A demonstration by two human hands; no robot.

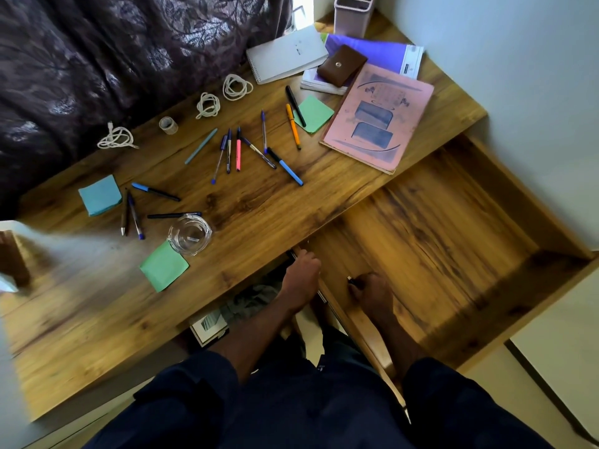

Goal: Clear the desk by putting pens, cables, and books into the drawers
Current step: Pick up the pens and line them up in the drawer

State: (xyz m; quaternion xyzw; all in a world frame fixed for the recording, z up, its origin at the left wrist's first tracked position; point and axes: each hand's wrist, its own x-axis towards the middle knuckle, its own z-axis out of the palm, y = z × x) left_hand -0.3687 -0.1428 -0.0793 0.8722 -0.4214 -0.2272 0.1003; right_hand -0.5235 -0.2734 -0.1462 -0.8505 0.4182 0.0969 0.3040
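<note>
The wooden desk (259,205) carries several scattered pens: a cluster (238,149) at the middle, an orange pen (293,126) and more (155,192) at the left. Three coiled white cables (237,87) (208,105) (115,137) lie along the far edge. A pink book (379,118), a spiral notebook (287,55) and a purple folder (382,51) sit at the far right. The drawer (437,228) is pulled out wide. My left hand (301,270) curls on the drawer's left edge under the desktop. My right hand (369,290) rests inside the drawer, closed around a small dark pen-like object (351,280).
A glass ashtray (189,234), green sticky pads (163,265) (314,113), a blue pad (100,195), a tape roll (168,125) and a brown pouch (342,64) share the desk. A pen holder (353,14) stands at the far corner. Dark patterned fabric (113,59) borders the far side.
</note>
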